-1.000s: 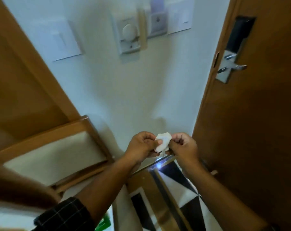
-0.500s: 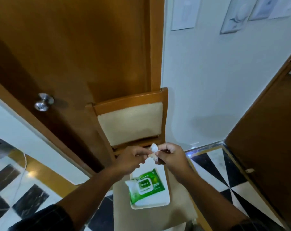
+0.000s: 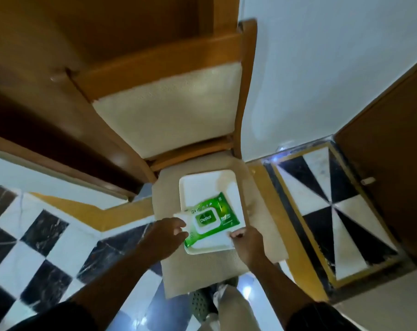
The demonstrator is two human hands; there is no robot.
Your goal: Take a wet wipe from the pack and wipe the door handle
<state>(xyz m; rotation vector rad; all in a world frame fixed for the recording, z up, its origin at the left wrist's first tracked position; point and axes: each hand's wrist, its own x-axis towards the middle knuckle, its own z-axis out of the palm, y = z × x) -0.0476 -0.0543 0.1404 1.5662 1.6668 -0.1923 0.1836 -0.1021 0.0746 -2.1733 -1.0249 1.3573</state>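
A green wet wipe pack (image 3: 213,219) lies on a white tray (image 3: 183,187) on the seat of a chair (image 3: 198,271). My left hand (image 3: 165,237) hovers at the pack's left end, its fingers loosely curled and touching the white edge. My right hand (image 3: 248,244) is at the tray's near right corner. Its fingertips pinch a small white wad, the wet wipe (image 3: 237,234). No door handle is in view.
The chair's padded backrest (image 3: 169,111) stands against a brown door (image 3: 59,56) at the left. Another brown door (image 3: 393,168) is at the right, past a white wall (image 3: 322,80). Black and white floor tiles (image 3: 35,247) surround the chair. My foot (image 3: 202,304) shows below the seat.
The view swung from the right door and its handle down to the chair. My hands, which held the wipe together, have parted and dropped to the tray and pack.
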